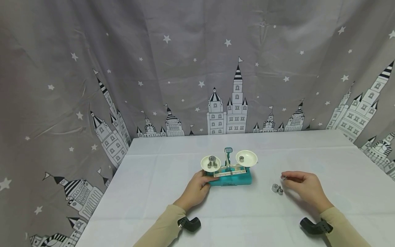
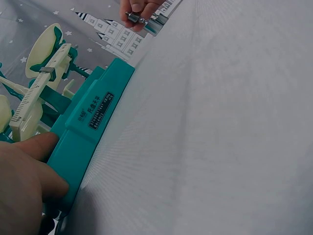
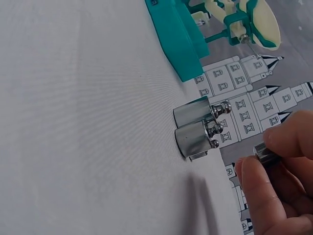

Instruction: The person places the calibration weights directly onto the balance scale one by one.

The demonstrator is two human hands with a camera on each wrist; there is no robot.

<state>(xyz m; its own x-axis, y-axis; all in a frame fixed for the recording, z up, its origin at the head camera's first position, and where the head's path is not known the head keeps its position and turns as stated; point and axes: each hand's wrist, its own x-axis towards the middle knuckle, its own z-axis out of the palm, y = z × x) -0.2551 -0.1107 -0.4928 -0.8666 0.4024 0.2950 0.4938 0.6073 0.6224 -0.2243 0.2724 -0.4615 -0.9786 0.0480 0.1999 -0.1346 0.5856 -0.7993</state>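
Worktop (image 1: 154, 199): white-covered. Balance (image 1: 231, 180), teal, mid-worktop twd far edge: prob. light, stiff plastic; base (image 2: 98, 112) was best hold, pans (image 1: 251, 158) likely tippy. L hand (image 1: 195, 190): gripped base's L end. R hand (image 1: 303, 188), twd R edge: pinched small wt. (image 3: 266, 154), prob. dense, slick; sides gave best hold. Loose wts. (image 3: 193, 139), nr R hand: ditto. Hidden/cut: worktop's near edge was out of view; some L fingers hidden; wt. markings, exact count couldn't be read.
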